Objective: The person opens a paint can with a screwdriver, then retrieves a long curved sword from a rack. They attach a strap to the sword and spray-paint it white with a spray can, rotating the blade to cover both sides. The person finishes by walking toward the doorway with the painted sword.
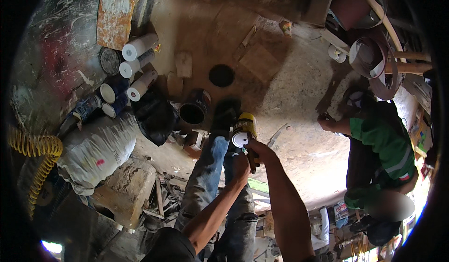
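A yellow can [246, 120] with a whitish round end facing me is in front of my hands, beside my jeans-clad legs. My right hand [260, 150] is closed around a dark, narrow-handled tool [253, 162] just below the can; its kind is unclear. Close against it, my left hand [241, 166] is closed too, and what its fingers hold is hidden. Whether either hand touches the can, I cannot tell. Ahead and to the left on the floor stands an open dark can [192, 112]. Farther off lies a dark round disc or opening [221, 75].
At left are several cylindrical cans [140, 47], a black bag [155, 118], a white sack [100, 150] and a yellow coiled hose [35, 145]. A person in green [386, 140] crouches at right, near a brown rolled strip [369, 58]. Rubble [156, 199] lies beside my legs.
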Action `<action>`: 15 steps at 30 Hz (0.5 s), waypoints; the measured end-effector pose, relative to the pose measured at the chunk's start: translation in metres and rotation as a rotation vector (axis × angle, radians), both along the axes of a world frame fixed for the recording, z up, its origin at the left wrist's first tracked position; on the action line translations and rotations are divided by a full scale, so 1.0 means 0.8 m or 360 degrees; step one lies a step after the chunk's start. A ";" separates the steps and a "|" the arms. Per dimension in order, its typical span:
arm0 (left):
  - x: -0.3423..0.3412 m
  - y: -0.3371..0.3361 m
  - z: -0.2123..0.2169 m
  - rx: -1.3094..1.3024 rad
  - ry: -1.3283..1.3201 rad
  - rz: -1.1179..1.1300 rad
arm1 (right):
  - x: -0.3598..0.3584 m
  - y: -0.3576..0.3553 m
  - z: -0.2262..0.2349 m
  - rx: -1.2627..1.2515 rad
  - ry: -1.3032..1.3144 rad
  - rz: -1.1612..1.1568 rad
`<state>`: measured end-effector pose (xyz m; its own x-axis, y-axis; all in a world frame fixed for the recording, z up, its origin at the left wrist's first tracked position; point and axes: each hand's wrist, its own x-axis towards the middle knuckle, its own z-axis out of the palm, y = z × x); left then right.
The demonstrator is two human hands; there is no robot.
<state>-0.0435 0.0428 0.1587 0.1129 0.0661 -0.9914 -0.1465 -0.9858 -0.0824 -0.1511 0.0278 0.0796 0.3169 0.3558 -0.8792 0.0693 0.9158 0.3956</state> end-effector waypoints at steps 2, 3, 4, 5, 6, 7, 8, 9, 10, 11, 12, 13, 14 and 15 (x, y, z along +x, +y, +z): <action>-0.001 0.003 -0.007 -0.0352 -0.0340 -0.0257 | 0.012 0.024 -0.006 -0.0501 -0.0119 -0.0102; -0.006 0.003 -0.012 -0.0536 -0.0651 -0.0259 | 0.017 0.031 -0.007 -0.0300 -0.0040 -0.0419; -0.002 0.000 -0.024 -0.0430 -0.0708 -0.0229 | 0.021 0.035 -0.008 -0.0538 -0.0199 -0.0415; 0.004 -0.004 -0.038 -0.0595 -0.0702 -0.0239 | 0.024 0.035 -0.008 -0.0701 -0.0324 -0.0308; 0.011 -0.008 -0.054 -0.0743 -0.0773 -0.0234 | 0.027 0.032 -0.009 -0.0491 -0.0159 -0.0150; 0.024 -0.015 -0.078 -0.0946 -0.0654 -0.0306 | 0.027 0.026 -0.007 -0.0051 0.0023 -0.0129; 0.043 -0.022 -0.101 -0.1105 -0.0443 -0.0714 | 0.030 0.019 -0.005 0.0005 0.0087 -0.0076; 0.060 -0.022 -0.117 -0.1569 -0.0271 -0.1064 | 0.031 0.010 -0.002 -0.0051 0.0152 0.0042; 0.064 -0.020 -0.129 -0.1420 -0.0068 -0.1039 | 0.034 0.002 0.002 -0.0135 0.0138 0.0176; 0.069 -0.021 -0.142 -0.1273 0.0127 -0.1017 | 0.035 -0.004 0.006 -0.0155 0.0176 0.0142; 0.071 -0.024 -0.155 -0.1081 0.0321 -0.1009 | 0.038 -0.009 0.010 -0.0185 0.0167 0.0121; 0.068 -0.027 -0.166 -0.1104 0.0498 -0.1296 | 0.040 -0.011 0.015 -0.0206 0.0156 0.0096; 0.062 -0.032 -0.178 -0.1052 0.0593 -0.1566 | 0.042 -0.011 0.019 -0.0252 0.0136 0.0077; 0.053 -0.039 -0.193 -0.0953 0.0692 -0.1869 | 0.043 -0.009 0.022 -0.0097 0.0181 -0.0029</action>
